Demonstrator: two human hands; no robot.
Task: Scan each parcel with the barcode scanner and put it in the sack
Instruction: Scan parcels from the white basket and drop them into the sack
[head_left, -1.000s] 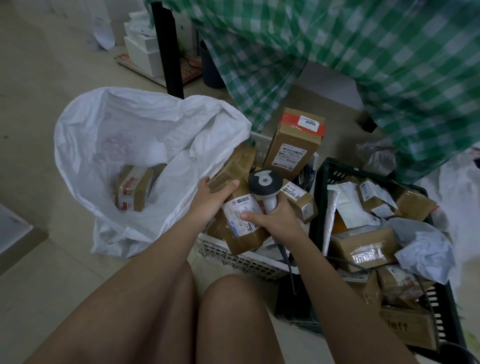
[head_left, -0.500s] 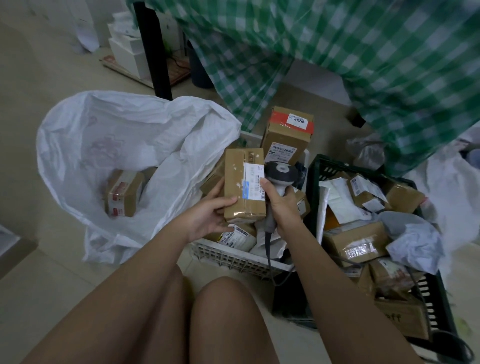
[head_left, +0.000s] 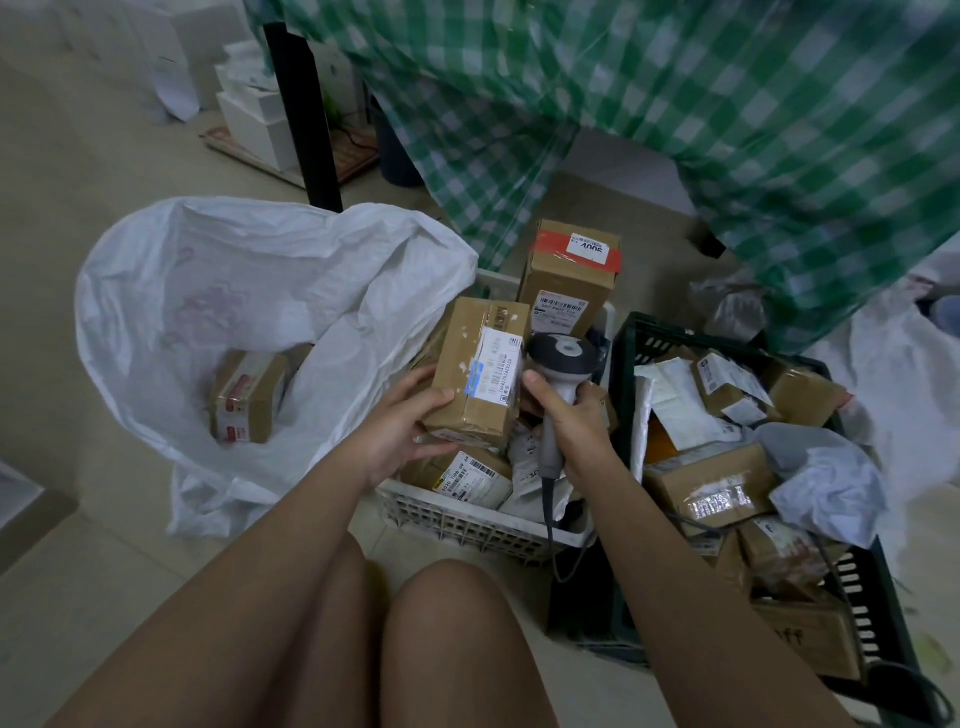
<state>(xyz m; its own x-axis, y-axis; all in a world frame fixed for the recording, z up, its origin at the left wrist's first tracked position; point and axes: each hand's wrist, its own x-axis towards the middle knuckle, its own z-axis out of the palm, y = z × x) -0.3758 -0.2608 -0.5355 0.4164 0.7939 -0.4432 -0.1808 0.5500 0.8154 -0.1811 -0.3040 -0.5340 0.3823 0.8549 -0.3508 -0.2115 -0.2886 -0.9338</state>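
My left hand (head_left: 397, 428) grips a brown cardboard parcel (head_left: 470, 379) from below, held upright above the white basket (head_left: 467, 525). Its white label with a barcode faces right. My right hand (head_left: 574, 421) is closed on the handle of the grey barcode scanner (head_left: 561, 358), whose head sits right beside the label. The scanner's cable hangs down over the basket's front. The white sack (head_left: 208, 291) lies open on the floor to the left, with one brown parcel (head_left: 249, 397) inside.
The white basket holds more labelled parcels, with a tall box with red tape (head_left: 571, 275) standing at its back. A dark crate (head_left: 878, 587) on the right is full of boxes and mailers. A green checked cloth (head_left: 727, 130) hangs behind. My bare knees are below.
My left hand lifted the parcel out of the basket and stood it upright. My right hand raised the scanner from the basket to the label's side.
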